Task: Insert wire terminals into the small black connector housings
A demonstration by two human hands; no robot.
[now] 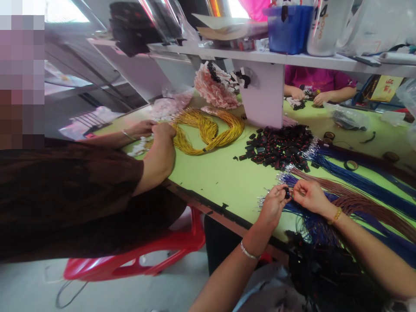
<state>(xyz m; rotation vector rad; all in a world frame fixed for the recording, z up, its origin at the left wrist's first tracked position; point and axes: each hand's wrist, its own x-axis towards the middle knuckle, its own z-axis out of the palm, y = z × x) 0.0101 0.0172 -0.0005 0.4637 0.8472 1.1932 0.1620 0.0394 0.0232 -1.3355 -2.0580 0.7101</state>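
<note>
Between the fingers of my left hand point(274, 203) is a small black plastic connector housing point(286, 193). My right hand point(308, 196) is pinched close against it, apparently on a thin wire whose end is too small to make out. Under and beside my hands lie bundles of wires with metal-tipped ends: brown wires point(354, 201) and blue wires point(367, 173). Just beyond them sits a heap of black connector housings point(279, 145) on the green tabletop point(214, 182). More black pieces with wires point(325, 273) lie at my lap.
At left a co-worker's hands point(162, 129) work near a yellow wire bundle point(208, 134). Another person in a magenta top point(320, 82) sits across. A shelf point(227, 53) with a blue bin point(289, 30) overhangs the table. Tape rolls point(351, 165) lie right; a red stool point(139, 255) stands left.
</note>
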